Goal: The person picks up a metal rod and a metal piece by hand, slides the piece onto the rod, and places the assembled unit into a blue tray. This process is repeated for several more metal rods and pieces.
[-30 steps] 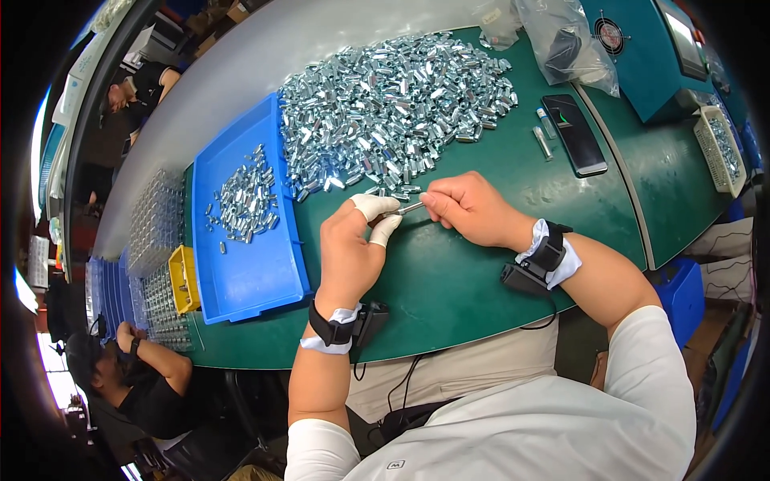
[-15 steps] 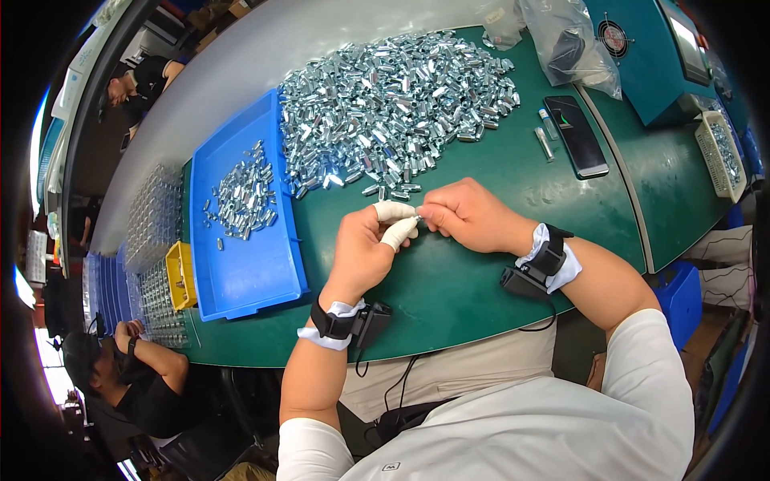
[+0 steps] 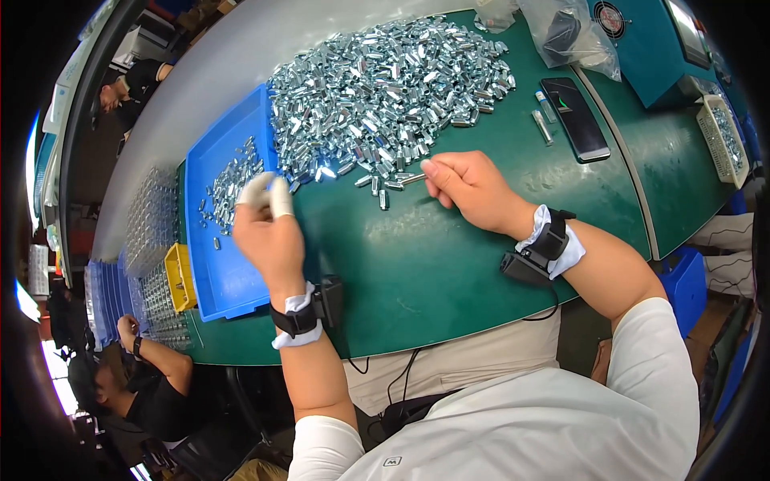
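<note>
My right hand point(image 3: 473, 188) pinches a thin metal rod point(image 3: 414, 179) between thumb and fingers. The rod's far end reaches small silver hexagonal metal pieces point(image 3: 384, 198) at the near edge of a large pile point(image 3: 385, 96). My left hand point(image 3: 271, 232), slightly blurred, is over the right side of a blue tray point(image 3: 233, 280). White covers wrap its thumb and a finger, which stand apart with nothing visible between them. More silver pieces point(image 3: 233, 180) lie in the tray beyond that hand, which hides some of them.
A black phone point(image 3: 575, 120) and two small tubes point(image 3: 543, 127) lie right of the pile. Plastic bags point(image 3: 565, 36), a teal machine point(image 3: 650, 56) and a white basket point(image 3: 722, 140) stand farther right. A yellow bin point(image 3: 180, 276) adjoins the tray. Other people sit left.
My hands have come apart. The left moved leftward to the tray; the right moved slightly up and right, with the rod now plainly visible toward the loose pieces.
</note>
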{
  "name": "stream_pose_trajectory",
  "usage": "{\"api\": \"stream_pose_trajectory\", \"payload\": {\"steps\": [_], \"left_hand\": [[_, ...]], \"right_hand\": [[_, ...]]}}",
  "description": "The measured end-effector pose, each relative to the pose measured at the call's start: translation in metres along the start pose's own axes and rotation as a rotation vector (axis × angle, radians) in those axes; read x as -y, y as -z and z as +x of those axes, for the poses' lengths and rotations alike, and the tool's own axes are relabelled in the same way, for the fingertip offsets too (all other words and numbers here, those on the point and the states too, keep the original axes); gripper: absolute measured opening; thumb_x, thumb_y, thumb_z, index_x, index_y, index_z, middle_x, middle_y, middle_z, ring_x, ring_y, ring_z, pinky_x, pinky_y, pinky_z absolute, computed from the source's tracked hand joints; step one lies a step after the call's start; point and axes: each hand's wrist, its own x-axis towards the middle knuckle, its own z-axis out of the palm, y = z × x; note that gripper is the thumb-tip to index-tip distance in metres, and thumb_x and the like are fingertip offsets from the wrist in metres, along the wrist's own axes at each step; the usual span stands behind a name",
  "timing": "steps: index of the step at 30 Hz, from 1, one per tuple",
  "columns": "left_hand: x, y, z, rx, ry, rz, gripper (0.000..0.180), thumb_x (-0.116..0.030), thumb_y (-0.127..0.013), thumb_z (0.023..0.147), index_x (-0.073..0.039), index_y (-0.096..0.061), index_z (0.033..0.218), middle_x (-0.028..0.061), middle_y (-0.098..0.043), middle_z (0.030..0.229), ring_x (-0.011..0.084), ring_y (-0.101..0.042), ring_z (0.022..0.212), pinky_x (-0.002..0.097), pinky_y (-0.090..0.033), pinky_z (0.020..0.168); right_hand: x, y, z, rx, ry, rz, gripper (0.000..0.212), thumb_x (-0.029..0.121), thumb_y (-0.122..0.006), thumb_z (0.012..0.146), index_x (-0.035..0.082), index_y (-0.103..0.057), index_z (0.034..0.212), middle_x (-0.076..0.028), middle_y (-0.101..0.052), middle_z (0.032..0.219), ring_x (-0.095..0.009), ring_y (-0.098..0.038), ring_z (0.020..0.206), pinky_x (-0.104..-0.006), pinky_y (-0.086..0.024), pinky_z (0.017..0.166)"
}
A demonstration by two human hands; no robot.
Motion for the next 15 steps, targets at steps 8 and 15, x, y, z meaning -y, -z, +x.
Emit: {"api": "stream_pose_trajectory", "payload": {"steps": [8,15], "left_hand": [[-0.001,-0.026,-0.02,0.417,-0.114,0.242,0.029,-0.006,-0.072,0.086,-0.005,-0.066,0.114,0.005,-0.067,0.088,0.0119,-0.056,0.066,0.0279,-0.046,0.062],[0.011,-0.048,-0.013,0.626,-0.22,0.312,0.035,0.001,-0.07,0.084,-0.006,-0.064,0.118,0.0056,-0.064,0.088,0.013,-0.057,0.071,0.0299,-0.048,0.065]], "right_hand": [[-0.006,-0.001,0.0,0.004,-0.015,0.011,0.041,0.027,-0.049,0.103,0.002,-0.057,0.072,0.001,-0.053,0.06,-0.006,-0.048,0.057,-0.0244,-0.039,0.054],[-0.005,-0.002,0.0,0.016,-0.008,-0.014,0.04,0.026,-0.049,0.103,0.002,-0.057,0.073,0.001,-0.053,0.061,-0.006,-0.048,0.057,-0.0245,-0.039,0.054]]}}
